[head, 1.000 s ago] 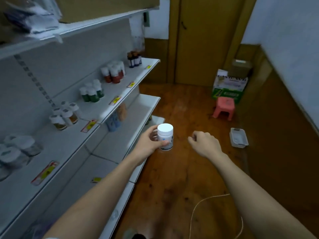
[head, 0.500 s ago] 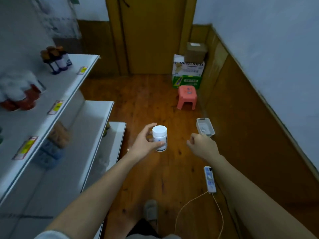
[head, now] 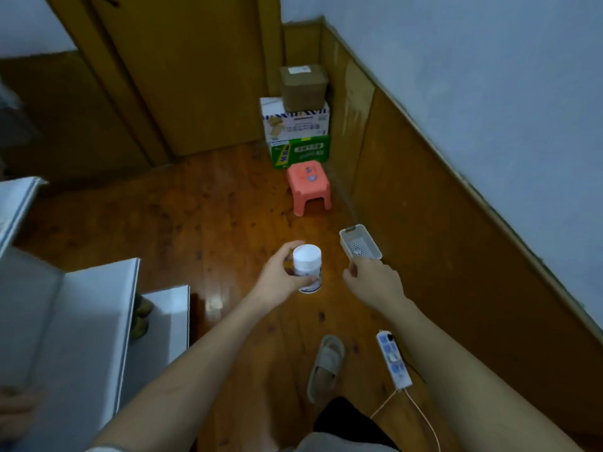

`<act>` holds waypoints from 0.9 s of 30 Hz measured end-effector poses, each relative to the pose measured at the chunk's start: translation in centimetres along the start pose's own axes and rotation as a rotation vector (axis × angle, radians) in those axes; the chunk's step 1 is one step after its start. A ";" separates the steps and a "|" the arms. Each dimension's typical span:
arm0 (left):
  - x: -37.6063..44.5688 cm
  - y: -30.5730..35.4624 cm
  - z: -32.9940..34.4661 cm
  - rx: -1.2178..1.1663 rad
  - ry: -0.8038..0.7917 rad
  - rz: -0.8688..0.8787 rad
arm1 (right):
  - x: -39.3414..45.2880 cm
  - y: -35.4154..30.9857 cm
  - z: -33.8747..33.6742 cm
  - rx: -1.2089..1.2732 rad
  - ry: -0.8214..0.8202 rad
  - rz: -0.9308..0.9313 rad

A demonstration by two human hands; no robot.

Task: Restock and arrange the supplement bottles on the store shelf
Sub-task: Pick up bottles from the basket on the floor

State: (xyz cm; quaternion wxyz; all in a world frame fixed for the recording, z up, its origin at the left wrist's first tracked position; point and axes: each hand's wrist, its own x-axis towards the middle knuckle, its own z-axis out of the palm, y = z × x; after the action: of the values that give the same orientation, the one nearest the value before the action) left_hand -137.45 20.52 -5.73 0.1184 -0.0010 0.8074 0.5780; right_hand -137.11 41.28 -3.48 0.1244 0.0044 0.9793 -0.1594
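White-capped, white-bodied supplement bottle (head: pixel 307 268), one, upright: our left hand (head: pixel 283 277) fingers clamped around it. Right hand (head: pixel 375 282) beside it, loosely curled, empty. One basket (head: pixel 359 241) beyond.

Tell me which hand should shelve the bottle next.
Left, probably. The left hand already grips the white-capped bottle and is on the shelf side; the right hand is empty, farther away.

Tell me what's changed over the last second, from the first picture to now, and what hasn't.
The view has swung right, away from the shelf: the stocked bottles are gone from sight, and the floor, the basket and the power strip are now in view. Nothing was picked up or released. The left hand still holds the white-capped bottle upright; the right hand still hangs loosely curled and empty beside it.
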 end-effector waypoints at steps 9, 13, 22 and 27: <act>20.1 3.7 2.7 0.109 -0.100 -0.050 | 16.6 5.6 -2.4 0.045 -0.147 0.111; 27.7 3.8 4.5 0.112 -0.175 -0.089 | 23.5 7.8 -2.1 0.055 -0.232 0.155; 47.5 -4.6 10.2 0.247 -0.418 -0.230 | 39.5 15.1 7.9 0.163 -0.374 0.376; 57.2 -13.3 14.4 0.295 -0.519 -0.230 | 48.9 21.1 16.7 0.315 -0.415 0.571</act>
State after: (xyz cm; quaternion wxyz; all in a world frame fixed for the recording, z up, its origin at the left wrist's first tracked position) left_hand -188.47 37.32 -33.54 0.3836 0.0723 0.8200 0.4185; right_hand -179.48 54.56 -37.34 0.3569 0.2638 0.8563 -0.2642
